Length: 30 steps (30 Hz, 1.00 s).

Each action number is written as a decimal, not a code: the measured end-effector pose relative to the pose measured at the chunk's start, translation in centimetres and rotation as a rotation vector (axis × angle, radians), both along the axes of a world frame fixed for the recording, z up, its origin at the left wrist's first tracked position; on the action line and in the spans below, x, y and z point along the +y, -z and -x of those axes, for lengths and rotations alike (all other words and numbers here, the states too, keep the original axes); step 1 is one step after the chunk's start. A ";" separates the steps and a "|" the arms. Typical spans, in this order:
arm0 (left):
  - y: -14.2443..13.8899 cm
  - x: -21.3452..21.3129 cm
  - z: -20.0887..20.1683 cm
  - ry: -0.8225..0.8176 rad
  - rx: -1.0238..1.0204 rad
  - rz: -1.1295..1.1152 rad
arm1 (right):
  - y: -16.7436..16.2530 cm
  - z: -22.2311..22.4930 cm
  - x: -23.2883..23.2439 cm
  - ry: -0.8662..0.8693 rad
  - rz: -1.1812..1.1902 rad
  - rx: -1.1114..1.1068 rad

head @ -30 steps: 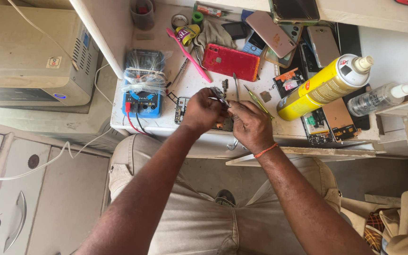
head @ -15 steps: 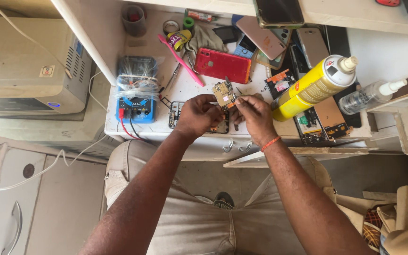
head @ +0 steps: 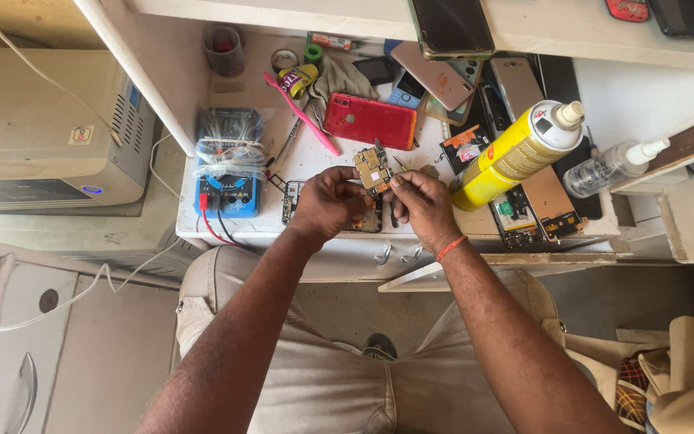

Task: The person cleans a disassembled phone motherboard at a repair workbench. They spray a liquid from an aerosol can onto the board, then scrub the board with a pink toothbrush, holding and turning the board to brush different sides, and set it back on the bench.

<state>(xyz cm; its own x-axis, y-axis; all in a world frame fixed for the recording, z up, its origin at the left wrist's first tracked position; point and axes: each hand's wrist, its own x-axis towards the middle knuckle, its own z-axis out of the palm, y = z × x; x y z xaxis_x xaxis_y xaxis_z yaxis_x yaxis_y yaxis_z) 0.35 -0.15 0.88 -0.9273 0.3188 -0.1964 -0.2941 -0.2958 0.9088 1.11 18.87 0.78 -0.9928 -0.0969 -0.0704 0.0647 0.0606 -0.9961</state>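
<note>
Left hand [head: 327, 201] and right hand [head: 419, 202] each keep a pinching grip on 1 small circuit board [head: 372, 169], raised above the white surface [head: 315, 169].

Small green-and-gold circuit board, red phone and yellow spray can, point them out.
small green-and-gold circuit board [head: 373, 169], head view, centre of its face
red phone [head: 370, 120], head view, middle of its back
yellow spray can [head: 512, 153], head view, mid-body

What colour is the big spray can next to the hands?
The spray can is yellow with a white cap, seen in the head view, right of the right hand.
</note>
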 end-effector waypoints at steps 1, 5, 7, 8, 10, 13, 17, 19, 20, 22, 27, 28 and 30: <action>-0.1 0.0 0.0 -0.006 0.012 0.023 | 0.0 0.0 0.0 0.000 0.013 -0.007; -0.6 -0.1 -0.4 -0.019 0.065 0.080 | -0.1 0.0 -0.1 -0.013 0.045 -0.016; -1.0 -0.1 -0.6 -0.026 0.041 0.078 | -0.1 0.0 0.0 -0.027 0.040 -0.017; -1.2 -0.1 -0.5 -0.034 0.009 0.070 | -0.2 0.1 0.0 -0.036 0.033 -0.015; -1.6 -0.1 -0.1 -0.065 -0.029 0.012 | -0.4 0.3 0.1 -0.042 0.039 -0.010; -2.0 -0.3 0.5 -0.152 -0.112 -0.117 | -0.6 0.7 0.0 -0.014 0.033 0.005; -1.9 -1.5 0.7 -0.310 -0.217 -0.167 | -1.6 0.5 0.0 -0.034 -0.110 0.262; -1.5 -1.8 0.3 -0.369 -0.181 -0.155 | -2.2 -0.1 -0.2 -0.072 -0.314 0.474; -1.2 -1.6 -0.2 -0.393 -0.159 -0.147 | -2.5 -0.6 -0.1 -0.080 -0.479 0.572; -0.5 -0.9 -1.8 -0.419 -0.136 -0.185 | -2.6 -1.5 -0.3 -0.093 -0.679 0.749; 2.1 1.8 -5.8 -0.471 -0.069 -0.256 | -1.4 -2.5 0.2 -0.117 -0.752 0.841; 2.5 1.8 -6.1 -0.444 -0.096 -0.218 | -1.1 -2.5 0.6 -0.129 -0.761 0.839; 3.0 1.8 -6.0 -0.393 -0.144 -0.147 | -0.4 -2.2 1.4 -0.152 -0.780 0.844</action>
<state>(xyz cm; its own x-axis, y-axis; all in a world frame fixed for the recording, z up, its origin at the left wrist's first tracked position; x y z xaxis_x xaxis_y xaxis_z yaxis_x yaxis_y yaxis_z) 6.40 1.62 -2.16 -0.9502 -0.0184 -0.3110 -0.2538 -0.5332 0.8070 3.29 20.30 1.18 -0.7343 -0.4416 0.5156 -0.6635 0.6275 -0.4075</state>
